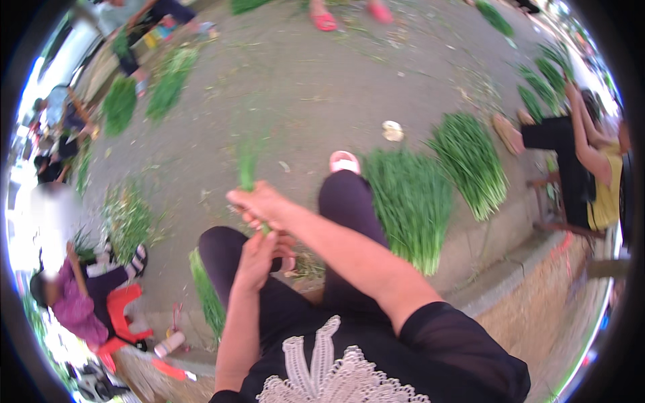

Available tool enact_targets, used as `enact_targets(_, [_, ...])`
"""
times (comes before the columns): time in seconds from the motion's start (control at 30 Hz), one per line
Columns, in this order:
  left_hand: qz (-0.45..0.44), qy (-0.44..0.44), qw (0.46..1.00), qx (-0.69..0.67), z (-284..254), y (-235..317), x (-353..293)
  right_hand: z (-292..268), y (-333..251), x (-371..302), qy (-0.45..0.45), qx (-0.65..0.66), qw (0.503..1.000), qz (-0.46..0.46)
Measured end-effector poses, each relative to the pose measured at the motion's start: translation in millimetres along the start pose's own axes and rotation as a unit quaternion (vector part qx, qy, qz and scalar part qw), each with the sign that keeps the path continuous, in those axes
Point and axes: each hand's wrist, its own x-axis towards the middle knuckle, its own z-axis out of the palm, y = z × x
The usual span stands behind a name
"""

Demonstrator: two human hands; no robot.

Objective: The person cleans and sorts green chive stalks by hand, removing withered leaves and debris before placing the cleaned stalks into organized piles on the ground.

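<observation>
A small bunch of chives [247,160] points up and away from me above my knees, its leaf ends blurred by motion. My right hand [264,203] is closed around the middle of the bunch. Just below it, nearer my lap, my left hand [257,254] grips the pale stem end, which shows between the two hands. Right of my legs lies a wide pile of chives [410,201], with another pile [468,164] beyond it. A narrower pile of chives [207,292] lies beside my left knee.
Loose trimmings [125,215] lie on the pavement at left. A person in purple [77,305] sits on a red stool [121,312] at left; another in yellow [601,185] sits at right. A raised curb [490,285] runs behind me. More chives [171,77] lie farther off.
</observation>
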Motion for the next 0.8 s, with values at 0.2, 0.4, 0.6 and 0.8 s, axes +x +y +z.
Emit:
enact_targets(0.2, [0.085, 0.071, 0.976, -0.188, -20.4, 13.0, -1.9, 18.7, 20.2, -8.4, 0.04, -0.403, 0.906, -0.124])
enact_targets(0.4, [0.074, 0.179, 0.97, -0.147, -44.1, 27.9, 15.3, 36.8, 36.7, -26.8, 0.083, -0.509, 0.838, -0.178])
enact_targets(0.6, [0.118, 0.102, 0.963, -0.221, -71.1, 53.0, 26.3, 26.5, 29.4, -37.8, -0.007, -0.476, 0.862, -0.176])
enact_targets(0.8, [0.165, 0.02, 0.924, -0.343, -117.6, 97.9, 28.9, 11.6, 28.1, -34.9, -0.042, -0.459, 0.871, -0.172])
